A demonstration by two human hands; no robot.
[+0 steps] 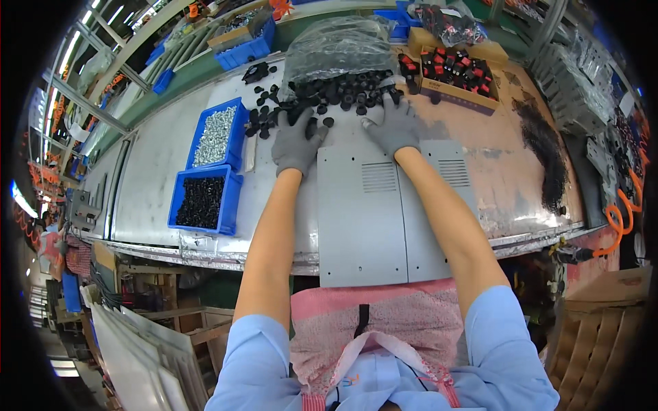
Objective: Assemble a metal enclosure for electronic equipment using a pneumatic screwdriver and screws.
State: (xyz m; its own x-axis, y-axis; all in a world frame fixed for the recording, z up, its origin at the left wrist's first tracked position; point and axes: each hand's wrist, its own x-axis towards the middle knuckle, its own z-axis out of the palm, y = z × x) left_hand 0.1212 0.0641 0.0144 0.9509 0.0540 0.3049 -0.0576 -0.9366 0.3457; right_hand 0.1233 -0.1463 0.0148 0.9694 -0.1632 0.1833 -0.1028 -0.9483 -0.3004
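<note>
The gloved left hand spreads its fingers wide at the near left edge of the black parts, some showing between them. The parts, jumbled every way, form a heap longest left to right. The gloved right hand lies at its near right, fingers parted, unclenched; fingertip contact is unclear. Grey panels lie nearer, long axis fore-and-aft.

A scuffed workbench — beyond its left end, strip lights glow.

An orange coiled hose curls at right, above a brown cardboard box.
</note>
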